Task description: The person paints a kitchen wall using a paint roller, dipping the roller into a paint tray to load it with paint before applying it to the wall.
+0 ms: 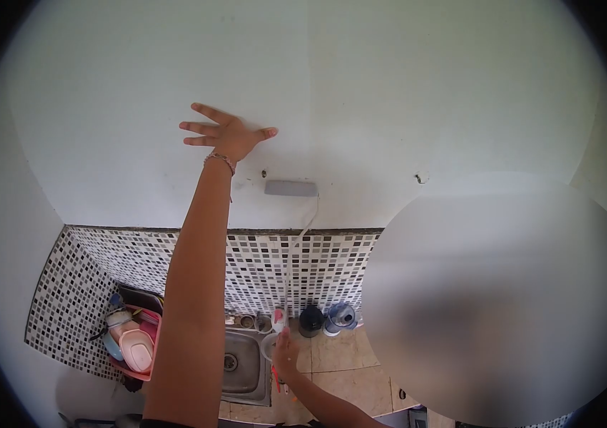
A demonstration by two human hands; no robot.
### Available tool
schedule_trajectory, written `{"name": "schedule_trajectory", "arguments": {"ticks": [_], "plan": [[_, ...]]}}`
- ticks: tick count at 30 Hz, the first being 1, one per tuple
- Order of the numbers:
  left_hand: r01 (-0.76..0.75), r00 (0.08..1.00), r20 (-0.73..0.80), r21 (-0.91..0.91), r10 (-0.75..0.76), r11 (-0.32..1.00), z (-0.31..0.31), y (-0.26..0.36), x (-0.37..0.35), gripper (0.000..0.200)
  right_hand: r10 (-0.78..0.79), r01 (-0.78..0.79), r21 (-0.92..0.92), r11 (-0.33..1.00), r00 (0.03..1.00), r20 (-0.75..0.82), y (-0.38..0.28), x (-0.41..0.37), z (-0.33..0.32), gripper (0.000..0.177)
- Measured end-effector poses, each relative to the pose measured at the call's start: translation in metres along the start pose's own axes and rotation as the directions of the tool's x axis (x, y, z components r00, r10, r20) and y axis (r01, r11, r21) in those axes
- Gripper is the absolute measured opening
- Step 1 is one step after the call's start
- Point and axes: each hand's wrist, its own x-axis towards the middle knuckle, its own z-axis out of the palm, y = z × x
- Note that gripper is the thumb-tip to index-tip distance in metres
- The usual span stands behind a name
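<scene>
The left hand (226, 137) is reaching up the open wall (389, 93), grip wide; the right hand (286, 354) is hovering at the sink (243, 374) edge, and I cannot tell its grip.

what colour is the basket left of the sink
The basket is pink, clearest in the head view.

The wall (389, 85) is pale white. Below it is a backsplash (261, 264) mosaic of black, grey and white squares — pink basket (152, 322), steel-grey sink (246, 378), beige counter tiles (339, 360).
</scene>
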Motion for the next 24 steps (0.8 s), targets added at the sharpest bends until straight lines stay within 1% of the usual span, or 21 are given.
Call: {"name": "schedule_trajectory", "arguments": {"ticks": [3,5,7,8,10,11,12,14,15,16,17,18,19,20,21,22,23,24], "plan": [[0.003,1.0,0.015,-0.018,-0.003,1.0,-0.002,0.001,-0.004,0.157,0.161,-0.188,0.135,0.973,0.969,0.186,0.003,-0.025,-0.01,0.062],[-0.015,1.0,0.009,-0.005,0.015,1.0,-0.002,0.002,-0.006,0.156,0.249,-0.317,0.155,0.936,0.905,0.346,-0.005,-0.04,-0.022,0.062],[-0.028,1.0,0.0,0.009,0.028,1.0,-0.003,0.003,-0.007,0.155,0.197,-0.305,0.203,0.93,0.884,0.424,-0.022,-0.056,-0.036,0.061],[-0.034,0.999,-0.004,0.02,0.034,0.999,-0.004,0.003,-0.008,0.155,0.106,-0.23,0.26,0.938,0.904,0.415,-0.034,-0.06,-0.041,0.06],[-0.051,0.998,-0.025,0.063,0.053,0.997,-0.006,0.001,-0.012,0.149,0.036,-0.149,0.264,0.953,0.921,0.389,-0.059,-0.064,-0.05,0.057],[-0.061,0.997,-0.036,0.085,0.064,0.995,-0.006,-0.001,-0.015,0.147,0.058,-0.146,0.209,0.967,0.926,0.374,-0.07,-0.063,-0.058,0.056],[-0.117,0.991,-0.059,0.039,0.119,0.992,-0.003,-0.008,-0.02,0.14,0.08,-0.143,0.153,0.978,0.93,0.358,-0.076,-0.064,-0.065,0.055],[-0.219,0.971,-0.106,-0.049,0.213,0.975,0.015,-0.045,-0.039,0.126,0.012,-0.06,0.141,0.988,0.948,0.318,-0.059,-0.057,-0.072,0.053],[-0.394,0.916,-0.133,-0.116,0.378,0.912,0.038,-0.085,-0.044,0.11,0.003,-0.053,0.155,0.986,0.951,0.31,-0.049,-0.056,-0.075,0.052],[-0.56,0.827,-0.173,-0.173,0.534,0.81,0.059,-0.123,-0.055,0.094,-0.007,-0.047,0.169,0.984,0.953,0.302,-0.039,-0.055,-0.078,0.052],[-0.483,0.871,-0.15,-0.44,0.469,0.757,0.07,-0.141,-0.097,0.076,0.0,-0.067,0.209,0.976,0.953,0.303,-0.032,-0.053,-0.079,0.051],[-0.453,0.891,-0.125,-0.275,0.436,0.848,0.097,-0.177,-0.122,0.072,0.005,-0.085,0.249,0.965,0.952,0.305,-0.03,-0.054,-0.08,0.051],[-0.315,0.929,0.031,-0.454,0.368,0.833,0.1,-0.193,-0.163,0.066,0.023,-0.105,0.269,0.957,0.956,0.293,-0.034,-0.058,-0.08,0.05],[-0.269,0.936,0.079,-0.466,0.343,0.843,0.112,-0.21,-0.196,0.058,0.058,-0.137,0.252,0.958,0.953,0.297,-0.04,-0.063,-0.082,0.051],[0.111,0.926,0.345,-0.637,0.155,0.763,0.105,-0.21,-0.231,0.051,0.092,-0.167,0.231,0.959,0.949,0.301,-0.046,-0.066,-0.084,0.052],[0.291,0.879,0.473,-0.635,0.063,0.715,0.108,-0.213,-0.256,0.048,0.123,-0.192,0.209,0.959,0.945,0.304,-0.05,-0.067,-0.086,0.052],[0.386,0.821,0.57,-0.608,0.043,0.694,0.102,-0.21,-0.276,0.044,0.14,-0.204,0.186,0.961,0.941,0.308,-0.049,-0.068,-0.089,0.053],[0.3,0.855,0.503,-0.68,0.128,0.669,0.116,-0.216,-0.292,0.041,0.158,-0.217,0.164,0.962,0.937,0.312,-0.045,-0.068,-0.091,0.053]]}}
